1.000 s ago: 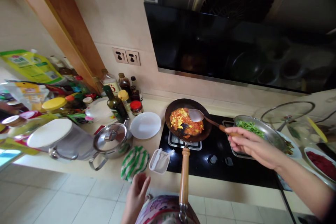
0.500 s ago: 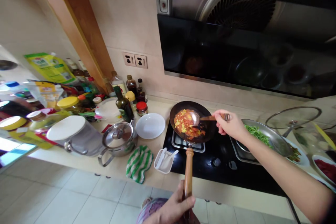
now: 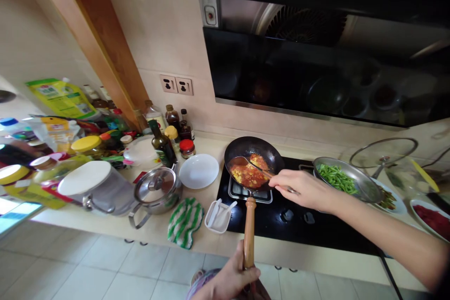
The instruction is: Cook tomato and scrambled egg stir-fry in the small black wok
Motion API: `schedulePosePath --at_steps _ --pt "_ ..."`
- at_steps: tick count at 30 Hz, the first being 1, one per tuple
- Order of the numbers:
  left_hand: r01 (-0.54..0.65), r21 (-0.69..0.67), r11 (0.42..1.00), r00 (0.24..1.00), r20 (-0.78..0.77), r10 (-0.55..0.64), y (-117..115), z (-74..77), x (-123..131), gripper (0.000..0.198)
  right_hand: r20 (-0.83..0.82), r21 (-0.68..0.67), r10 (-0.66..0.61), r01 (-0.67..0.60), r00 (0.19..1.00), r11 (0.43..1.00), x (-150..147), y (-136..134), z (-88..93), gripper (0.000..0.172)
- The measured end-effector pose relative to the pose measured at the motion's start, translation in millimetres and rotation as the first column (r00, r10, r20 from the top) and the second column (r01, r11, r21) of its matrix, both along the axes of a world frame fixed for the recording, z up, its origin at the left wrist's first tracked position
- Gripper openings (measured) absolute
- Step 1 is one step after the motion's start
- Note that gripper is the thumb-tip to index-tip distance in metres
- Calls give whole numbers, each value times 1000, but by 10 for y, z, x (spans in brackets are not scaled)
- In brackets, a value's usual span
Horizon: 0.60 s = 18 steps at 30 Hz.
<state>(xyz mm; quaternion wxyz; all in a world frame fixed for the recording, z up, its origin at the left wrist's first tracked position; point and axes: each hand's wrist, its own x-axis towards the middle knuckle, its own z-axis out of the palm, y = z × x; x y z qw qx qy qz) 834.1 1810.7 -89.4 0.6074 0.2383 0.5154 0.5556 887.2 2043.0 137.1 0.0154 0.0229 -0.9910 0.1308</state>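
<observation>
My left hand (image 3: 236,275) is wrapped round the wooden handle of a dark wok (image 3: 270,153), which sits on the left burner. In the wok lies a red and yellow mix (image 3: 250,171) that looks like tomato and egg. My right hand (image 3: 298,188) is closed on the wooden handle of a ladle (image 3: 258,168). The ladle's bowl rests in the food at the wok's left side, partly sunk in it. Left of the wok, a white plate (image 3: 198,171) lies on the counter. A white dish (image 3: 218,223) with two small white spoons stands in front of it.
A pan of green vegetables (image 3: 335,178) stands on the right burner, beside a glass lid (image 3: 385,157). A lidded steel pot (image 3: 156,192), a striped cloth (image 3: 185,222) and several bottles and jars crowd the left counter. The range hood (image 3: 298,75) hangs above the stove.
My right hand has come lower and nearer, turning the ladle so its bowl now lies at the left of the food. The food has gathered more centrally. My left hand keeps its hold.
</observation>
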Motion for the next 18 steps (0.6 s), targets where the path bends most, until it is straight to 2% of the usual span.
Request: schedulePosePath --at_steps 2,4,6,8,12,15,18 --pt "4 -39 999 1000 -1 -4 -16 21 -9 67 -6 -75 -52 52 999 996 -51 -126 262 23" --pt "6 -41 999 999 -33 -7 -34 44 -23 59 22 -94 -118 119 993 988 -152 -203 356 20" --pt "-6 -26 1000 997 -79 4 -56 53 -41 54 60 -56 -137 140 989 989 -236 -209 336 20" --pt "-30 4 1000 995 -100 30 -81 45 -59 52 98 -14 -81 83 992 996 -246 -167 314 21" --pt "-21 12 1000 998 -58 22 -126 30 -91 51 157 19 9 -12 988 1000 -74 -120 421 22" --pt "-25 -1 1000 998 -57 25 -140 43 -101 55 179 103 -39 20 983 994 7 -100 425 21" --pt "-32 -3 999 999 -16 31 -134 45 -94 60 125 114 -190 176 974 978 -44 75 328 21"
